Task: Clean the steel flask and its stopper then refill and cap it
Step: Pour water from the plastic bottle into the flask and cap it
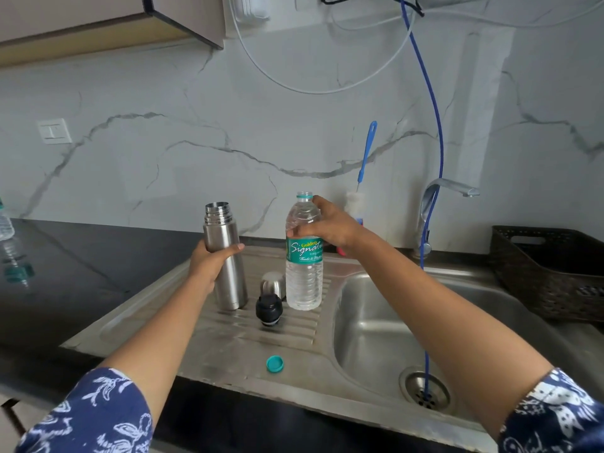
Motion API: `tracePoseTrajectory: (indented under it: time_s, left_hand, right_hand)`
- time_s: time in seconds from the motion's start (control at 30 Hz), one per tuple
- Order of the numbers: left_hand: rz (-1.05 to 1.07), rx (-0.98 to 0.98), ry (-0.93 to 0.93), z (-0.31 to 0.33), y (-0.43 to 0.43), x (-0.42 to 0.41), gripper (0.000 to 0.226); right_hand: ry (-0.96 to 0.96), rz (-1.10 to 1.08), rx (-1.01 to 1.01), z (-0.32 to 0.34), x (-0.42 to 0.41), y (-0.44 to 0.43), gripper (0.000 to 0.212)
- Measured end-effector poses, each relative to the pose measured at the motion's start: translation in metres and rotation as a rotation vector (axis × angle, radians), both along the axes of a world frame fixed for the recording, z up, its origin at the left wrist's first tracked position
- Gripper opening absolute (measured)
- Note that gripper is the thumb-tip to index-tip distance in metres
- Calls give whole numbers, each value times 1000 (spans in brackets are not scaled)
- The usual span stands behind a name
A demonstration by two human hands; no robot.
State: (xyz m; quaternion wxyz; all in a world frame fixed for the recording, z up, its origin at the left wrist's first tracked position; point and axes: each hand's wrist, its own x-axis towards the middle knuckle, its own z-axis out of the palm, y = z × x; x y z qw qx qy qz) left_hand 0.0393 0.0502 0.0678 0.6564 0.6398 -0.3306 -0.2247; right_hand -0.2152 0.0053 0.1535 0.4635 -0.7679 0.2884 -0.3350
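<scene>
The steel flask [227, 276] stands upright and uncapped on the ribbed drainboard [228, 341]. My left hand [210, 261] grips its body from the left. A clear plastic water bottle [304, 276] with a teal label stands open to the right of the flask, and my right hand [327, 225] holds it around the shoulder. Between them lies the black stopper [268, 309], and behind it the steel cup lid [272, 282] stands. The bottle's teal cap [274, 364] lies near the front of the drainboard.
The sink basin [369, 328] with its drain [425, 389] is at the right, under a steel tap [438, 204]. A blue hose [431, 158] hangs into the drain. A blue-handled bottle brush [364, 165] leans on the wall. A dark woven basket [549, 273] stands far right.
</scene>
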Motion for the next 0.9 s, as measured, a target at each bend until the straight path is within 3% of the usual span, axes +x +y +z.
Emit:
tracePoseTrajectory:
  time_s: [0.17, 0.27, 0.37, 0.5, 0.67, 0.77, 0.9]
  left_hand:
    - [30, -51, -27, 14, 5, -7, 62]
    - [-7, -112, -82, 37, 9, -25, 58]
    - [-95, -152, -145, 67, 12, -56, 58]
    - [-259, -180, -181, 87, 8, -117, 55]
    - [-427, -160, -97, 52, -11, -200, 62]
    - [-516, -105, -45, 15, -21, -245, 76]
    - [-615, 0, -40, -25, -29, -287, 70]
  right_hand:
    - [-26, -26, 5, 2, -15, -6, 61]
    - [-37, -48, -9, 6, -32, -7, 51]
    - [-39, -87, -39, 14, -55, -7, 47]
    - [7, -178, -85, 23, -96, -7, 57]
    - [54, -325, -172, 24, -160, -4, 47]
    - [172, -425, -238, 17, -194, -3, 59]
    - [437, -538, -357, 2, -229, -5, 71]
